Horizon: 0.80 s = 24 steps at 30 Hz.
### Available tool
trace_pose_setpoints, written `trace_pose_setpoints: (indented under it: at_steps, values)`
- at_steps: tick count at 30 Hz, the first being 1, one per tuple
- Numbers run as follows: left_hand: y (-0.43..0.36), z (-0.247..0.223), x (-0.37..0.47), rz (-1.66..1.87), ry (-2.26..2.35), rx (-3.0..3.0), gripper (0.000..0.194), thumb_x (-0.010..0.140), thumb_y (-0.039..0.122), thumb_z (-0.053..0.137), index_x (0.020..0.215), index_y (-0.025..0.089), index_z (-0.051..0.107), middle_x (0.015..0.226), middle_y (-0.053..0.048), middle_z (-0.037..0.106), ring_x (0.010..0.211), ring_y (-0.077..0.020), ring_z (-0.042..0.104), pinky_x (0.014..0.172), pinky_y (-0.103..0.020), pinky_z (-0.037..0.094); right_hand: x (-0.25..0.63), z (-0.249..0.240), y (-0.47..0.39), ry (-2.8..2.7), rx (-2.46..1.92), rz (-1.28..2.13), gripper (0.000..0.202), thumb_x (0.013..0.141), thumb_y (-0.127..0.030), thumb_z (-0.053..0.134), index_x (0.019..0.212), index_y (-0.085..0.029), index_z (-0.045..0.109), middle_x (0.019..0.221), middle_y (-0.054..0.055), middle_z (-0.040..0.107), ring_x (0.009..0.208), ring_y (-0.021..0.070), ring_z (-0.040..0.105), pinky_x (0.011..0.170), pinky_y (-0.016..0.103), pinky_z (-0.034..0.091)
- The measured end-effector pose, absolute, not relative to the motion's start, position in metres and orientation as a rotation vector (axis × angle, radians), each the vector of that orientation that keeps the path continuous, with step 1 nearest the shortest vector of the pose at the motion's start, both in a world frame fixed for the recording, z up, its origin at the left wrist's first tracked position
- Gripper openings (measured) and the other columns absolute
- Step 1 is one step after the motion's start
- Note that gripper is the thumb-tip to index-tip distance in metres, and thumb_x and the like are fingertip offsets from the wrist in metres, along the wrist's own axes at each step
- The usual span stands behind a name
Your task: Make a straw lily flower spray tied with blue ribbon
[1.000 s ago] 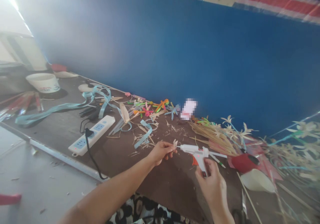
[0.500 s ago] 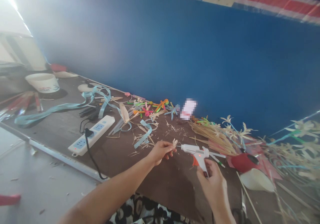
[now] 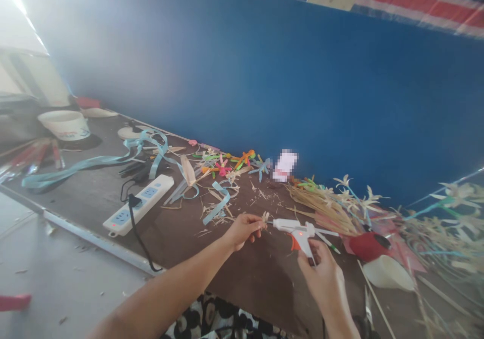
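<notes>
Between the fingertips of my left hand [image 3: 246, 230] is a small pale flower-like piece [image 3: 265, 217], pinched upright; it looks like dried husk or straw. My right hand [image 3: 323, 271] is wrapped round the handle of a white hot glue gun [image 3: 298, 230] with an orange trigger and a small lit red light. The gun points left, and its nozzle meets or nearly meets the pale piece; I cannot tell whether they touch. A glue stick sticks out of its back end. Both hands are just above the brown table [image 3: 257, 283].
A white power strip [image 3: 139, 205] with a black plug lies left. Blue ribbon [image 3: 94, 162], straw scraps and colourful pipe-cleaner shapes [image 3: 223, 167] are spread behind. Bundled straw [image 3: 325, 208], pale flowers [image 3: 372, 198], a red roll [image 3: 368, 245] and scissors [image 3: 367, 308] lie right. A white bucket [image 3: 66, 125] stands far left.
The glue gun has shifted slightly left, its nozzle closer to the pale piece. My left hand has barely moved and still pinches the piece.
</notes>
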<state>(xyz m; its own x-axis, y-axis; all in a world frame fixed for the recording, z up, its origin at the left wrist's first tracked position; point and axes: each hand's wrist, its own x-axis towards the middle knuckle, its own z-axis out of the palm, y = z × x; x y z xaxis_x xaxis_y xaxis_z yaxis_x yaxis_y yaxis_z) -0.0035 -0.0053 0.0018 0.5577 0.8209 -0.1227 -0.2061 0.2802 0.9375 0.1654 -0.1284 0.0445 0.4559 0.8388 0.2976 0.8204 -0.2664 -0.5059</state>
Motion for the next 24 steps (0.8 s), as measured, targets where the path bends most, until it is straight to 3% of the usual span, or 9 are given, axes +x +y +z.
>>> trace_pose_setpoints:
  at_steps: [11,24]
  values:
    - [-0.003,-0.008,-0.001,0.803,0.780,1.172,0.028,0.065,0.035,0.058,0.079,0.011,0.064,0.051,0.003,0.048,0.038,-0.0035,0.038,0.036,-0.017,0.030,0.162,0.054,-0.128,-1.426,-2.191,-0.008,0.022,0.066,-0.034,0.047,0.083,-0.022,0.054,0.074,0.000,0.064,0.056,0.0163,0.060,0.049,0.023,0.041]
    - [-0.002,-0.003,-0.003,0.762,0.752,1.066,0.026,0.063,0.033,0.060,0.073,0.010,0.063,0.048,0.003,0.046,0.043,-0.0051,0.039,0.038,-0.018,0.032,0.160,0.061,-0.128,-1.430,-2.196,-0.069,0.023,0.064,-0.034,0.047,0.083,-0.022,0.054,0.073,0.000,0.064,0.058,0.0163,0.060,0.049,0.023,0.041]
